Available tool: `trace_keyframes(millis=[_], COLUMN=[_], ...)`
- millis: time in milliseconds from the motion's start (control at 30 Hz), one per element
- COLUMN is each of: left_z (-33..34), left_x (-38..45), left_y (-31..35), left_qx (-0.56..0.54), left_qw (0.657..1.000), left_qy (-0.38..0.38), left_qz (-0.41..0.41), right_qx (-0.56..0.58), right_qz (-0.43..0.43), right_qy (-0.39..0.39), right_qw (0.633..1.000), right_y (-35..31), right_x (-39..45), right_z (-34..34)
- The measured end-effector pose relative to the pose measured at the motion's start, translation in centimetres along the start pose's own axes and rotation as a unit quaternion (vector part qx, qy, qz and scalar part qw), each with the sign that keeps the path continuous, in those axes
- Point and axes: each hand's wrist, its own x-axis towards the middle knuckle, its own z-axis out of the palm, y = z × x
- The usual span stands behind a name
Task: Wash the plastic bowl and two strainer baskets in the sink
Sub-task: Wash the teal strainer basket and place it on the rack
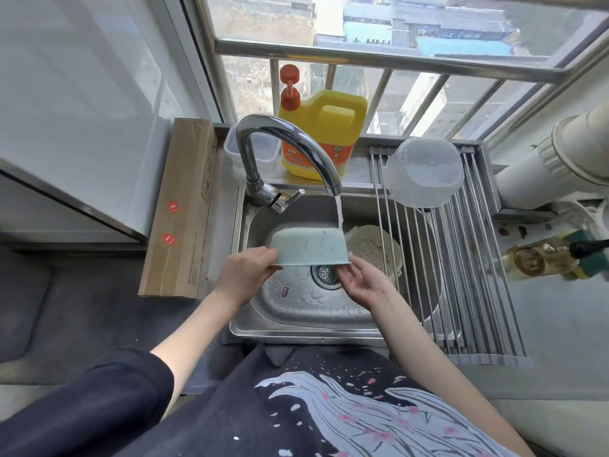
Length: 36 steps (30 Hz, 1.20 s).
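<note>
A pale blue strainer basket (309, 247) hangs upside down over the steel sink (296, 321), and water from the tap (286, 143) runs onto its right side. My left hand (245, 275) grips its left rim. My right hand (359, 280) holds the right rim from below. A cream strainer basket (372, 250) lies in the sink to the right, partly under the rack. A translucent plastic bowl (423, 173) rests upside down on the roll-up drying rack (478, 275).
A yellow detergent jug (324, 133) with an orange pump stands behind the tap beside a clear container (267, 153). A long cardboard box (184, 209) lies left of the sink. An oil bottle (543, 257) and white pipes (560, 159) are at the right.
</note>
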Motion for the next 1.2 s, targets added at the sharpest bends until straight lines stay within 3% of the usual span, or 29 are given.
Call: trace_keyframes(millis=[67, 167, 300, 433, 600, 733, 933, 1033, 1200], left_z=[0.7, 0.9, 0.6, 0.4, -0.8, -1.9, -3.8, -3.9, -2.8], left_x=[0.0, 0.6, 1.1, 1.6, 3.4, 5.9, 11.4, 12.3, 12.0], left_y=[0.0, 0.5, 0.3, -0.6, -0.3, 0.1, 2.5, 3.2, 2.8], left_qx=[-0.040, -0.089, -0.167, -0.264, -0.289, -0.372, -0.477, -0.463, -0.483], left_qw=[0.997, 0.980, 0.937, 0.903, 0.902, 0.854, 0.745, 0.735, 0.719], left_qy=[-0.025, -0.138, -0.246, -0.214, -0.136, -0.098, -0.202, -0.268, -0.332], left_qz=[-0.053, -0.111, -0.185, -0.262, -0.291, -0.350, -0.421, -0.417, -0.374], right_qx=[0.017, 0.013, -0.082, -0.118, -0.182, -0.254, -0.350, -0.374, -0.479], right_qz=[-0.016, -0.048, -0.092, -0.131, -0.193, -0.220, -0.243, -0.253, -0.275], right_qy=[0.007, 0.005, 0.023, 0.021, 0.002, -0.012, -0.041, -0.068, -0.098], right_qw=[1.000, 0.999, 0.992, 0.984, 0.964, 0.942, 0.904, 0.890, 0.828], right_y=[-0.1, -0.7, -1.7, -2.4, -3.0, -2.8, -2.4, -2.5, -2.2], right_x=[-0.1, -0.6, -0.8, -0.5, -0.3, -0.5, -0.5, -0.9, -1.4], right_z=[0.6, 1.5, 2.6, 3.6, 3.9, 3.3, 1.5, 0.8, -0.2])
